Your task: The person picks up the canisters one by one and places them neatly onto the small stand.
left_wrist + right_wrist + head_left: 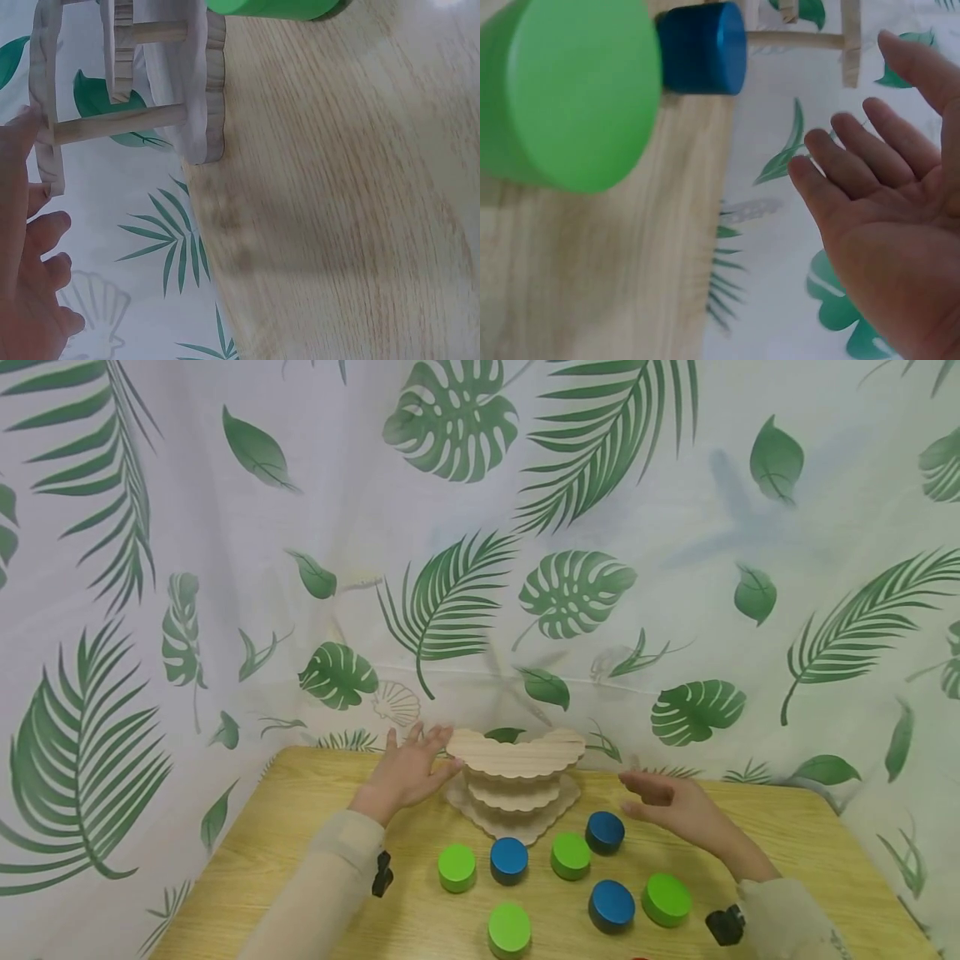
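Note:
A three-tier wooden stand (pixel 514 760) with scalloped edges stands at the back of the table. My left hand (pixel 408 775) is at the left end of its top tier, fingers spread and thumb near the edge. In the left wrist view, thumb and forefinger touch the end of the top board (pixel 46 161). My right hand (pixel 675 806) is held apart from the stand's right side, palm turned inward and holding nothing. Nearest to it is a blue round container (pixel 604 832); a green round container (pixel 585 97) looms large in the right wrist view.
Several green and blue round containers are spread over the wooden table (pixel 300 827) before the stand, including a green one (pixel 457 867) and a blue one (pixel 611 906). A red edge shows at the bottom. A leaf-printed cloth (pixel 465 527) hangs close behind the table.

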The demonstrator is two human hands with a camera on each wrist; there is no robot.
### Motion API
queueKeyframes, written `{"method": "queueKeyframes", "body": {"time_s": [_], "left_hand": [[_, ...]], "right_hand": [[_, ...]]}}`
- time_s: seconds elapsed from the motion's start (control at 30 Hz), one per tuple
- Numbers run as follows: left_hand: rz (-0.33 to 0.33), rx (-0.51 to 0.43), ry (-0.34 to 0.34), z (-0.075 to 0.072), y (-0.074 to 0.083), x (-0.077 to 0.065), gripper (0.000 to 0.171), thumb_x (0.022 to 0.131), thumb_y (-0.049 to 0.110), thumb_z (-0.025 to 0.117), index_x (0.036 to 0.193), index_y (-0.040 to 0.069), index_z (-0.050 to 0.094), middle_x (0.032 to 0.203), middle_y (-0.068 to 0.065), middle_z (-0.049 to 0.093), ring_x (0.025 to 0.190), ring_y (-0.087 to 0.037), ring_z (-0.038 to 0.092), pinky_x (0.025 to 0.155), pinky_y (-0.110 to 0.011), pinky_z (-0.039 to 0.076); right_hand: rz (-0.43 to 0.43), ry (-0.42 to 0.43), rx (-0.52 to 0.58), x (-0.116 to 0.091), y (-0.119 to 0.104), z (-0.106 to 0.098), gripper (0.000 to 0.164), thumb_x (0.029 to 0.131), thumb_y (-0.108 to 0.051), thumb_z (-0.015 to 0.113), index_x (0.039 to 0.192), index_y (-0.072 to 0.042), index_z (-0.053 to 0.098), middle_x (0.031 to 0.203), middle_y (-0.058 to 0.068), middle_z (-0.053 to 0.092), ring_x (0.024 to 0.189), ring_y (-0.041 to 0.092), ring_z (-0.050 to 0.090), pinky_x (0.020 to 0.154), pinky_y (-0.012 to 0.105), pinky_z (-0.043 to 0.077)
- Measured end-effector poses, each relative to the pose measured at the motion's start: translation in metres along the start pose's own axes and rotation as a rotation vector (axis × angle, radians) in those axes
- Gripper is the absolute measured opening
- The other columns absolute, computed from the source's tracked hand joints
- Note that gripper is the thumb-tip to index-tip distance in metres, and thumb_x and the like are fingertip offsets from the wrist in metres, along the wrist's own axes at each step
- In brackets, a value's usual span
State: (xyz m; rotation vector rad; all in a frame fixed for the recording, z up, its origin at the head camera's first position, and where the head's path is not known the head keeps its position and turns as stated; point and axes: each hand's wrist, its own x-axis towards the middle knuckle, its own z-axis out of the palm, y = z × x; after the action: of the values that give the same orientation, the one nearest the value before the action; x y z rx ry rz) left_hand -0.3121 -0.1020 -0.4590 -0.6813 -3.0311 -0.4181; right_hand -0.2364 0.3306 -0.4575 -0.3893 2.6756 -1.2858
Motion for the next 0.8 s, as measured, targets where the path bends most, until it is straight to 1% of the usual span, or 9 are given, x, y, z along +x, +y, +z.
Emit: {"method": "queueKeyframes", "body": {"time_s": [0.03, 0.13, 0.2, 0.27, 0.33, 0.5, 0.67, 0.8], "left_hand": [[0.002, 0.005, 0.001, 0.0, 0.0, 0.0, 0.075, 0.109, 0.062, 0.039, 0.168, 0.017, 0.03, 0.172, -0.01, 0.034, 0.162, -0.043, 0.021, 0.125, -0.075, 0.011], [0.005, 0.02, 0.006, 0.002, 0.001, -0.001, 0.074, 0.109, 0.061, 0.039, 0.168, 0.016, 0.031, 0.171, -0.01, 0.035, 0.162, -0.043, 0.022, 0.125, -0.075, 0.012], [0.006, 0.024, 0.012, 0.003, 0.001, 0.0, 0.074, 0.109, 0.061, 0.039, 0.167, 0.016, 0.032, 0.171, -0.011, 0.036, 0.162, -0.043, 0.022, 0.125, -0.075, 0.013], [0.01, 0.018, 0.019, 0.004, 0.001, 0.0, 0.074, 0.109, 0.06, 0.04, 0.167, 0.015, 0.033, 0.171, -0.01, 0.036, 0.162, -0.043, 0.022, 0.125, -0.075, 0.014], [0.017, 0.007, 0.025, 0.005, 0.001, 0.001, 0.074, 0.109, 0.059, 0.042, 0.166, 0.013, 0.034, 0.17, -0.01, 0.037, 0.162, -0.042, 0.022, 0.125, -0.075, 0.015], [0.025, -0.036, 0.036, 0.008, 0.0, 0.001, 0.074, 0.11, 0.057, 0.043, 0.166, 0.009, 0.034, 0.17, -0.01, 0.038, 0.163, -0.04, 0.02, 0.126, -0.073, 0.015], [0.015, -0.073, 0.026, 0.009, 0.0, 0.0, 0.077, 0.11, 0.056, 0.043, 0.166, 0.006, 0.03, 0.171, -0.013, 0.036, 0.164, -0.04, 0.017, 0.127, -0.072, 0.013], [0.019, -0.069, 0.031, 0.008, 0.001, 0.0, 0.077, 0.11, 0.056, 0.043, 0.166, 0.005, 0.03, 0.171, -0.015, 0.033, 0.163, -0.042, 0.016, 0.127, -0.072, 0.012]], "right_hand": [[0.001, -0.015, 0.018, 0.0, 0.003, 0.0, 0.065, 0.102, -0.032, 0.072, 0.155, -0.001, 0.051, 0.155, 0.024, 0.055, 0.142, 0.046, 0.054, 0.107, 0.033, 0.056], [0.02, -0.06, 0.058, -0.001, 0.012, 0.0, 0.067, 0.101, -0.03, 0.073, 0.156, -0.001, 0.049, 0.155, 0.024, 0.055, 0.143, 0.045, 0.053, 0.104, 0.025, 0.055], [0.047, -0.084, 0.081, -0.002, 0.018, 0.001, 0.068, 0.101, -0.031, 0.073, 0.157, -0.003, 0.048, 0.156, 0.024, 0.054, 0.145, 0.045, 0.051, 0.106, 0.028, 0.055], [0.08, -0.101, 0.103, -0.003, 0.022, 0.002, 0.069, 0.101, -0.031, 0.073, 0.158, -0.004, 0.047, 0.157, 0.024, 0.052, 0.146, 0.045, 0.05, 0.108, 0.036, 0.055], [0.097, -0.114, 0.123, -0.003, 0.026, 0.003, 0.069, 0.101, -0.03, 0.073, 0.159, -0.004, 0.046, 0.158, 0.024, 0.051, 0.147, 0.045, 0.049, 0.109, 0.038, 0.055], [0.094, -0.143, 0.161, -0.001, 0.03, 0.007, 0.071, 0.1, -0.028, 0.074, 0.159, -0.001, 0.044, 0.159, 0.026, 0.049, 0.148, 0.046, 0.047, 0.109, 0.036, 0.054], [0.093, -0.181, 0.167, 0.002, 0.036, 0.011, 0.075, 0.099, -0.028, 0.075, 0.16, 0.001, 0.042, 0.16, 0.028, 0.046, 0.149, 0.049, 0.044, 0.112, 0.04, 0.052], [0.098, -0.205, 0.185, 0.004, 0.044, 0.014, 0.076, 0.099, -0.027, 0.075, 0.161, 0.0, 0.039, 0.162, 0.028, 0.043, 0.15, 0.05, 0.042, 0.113, 0.044, 0.051]]}}
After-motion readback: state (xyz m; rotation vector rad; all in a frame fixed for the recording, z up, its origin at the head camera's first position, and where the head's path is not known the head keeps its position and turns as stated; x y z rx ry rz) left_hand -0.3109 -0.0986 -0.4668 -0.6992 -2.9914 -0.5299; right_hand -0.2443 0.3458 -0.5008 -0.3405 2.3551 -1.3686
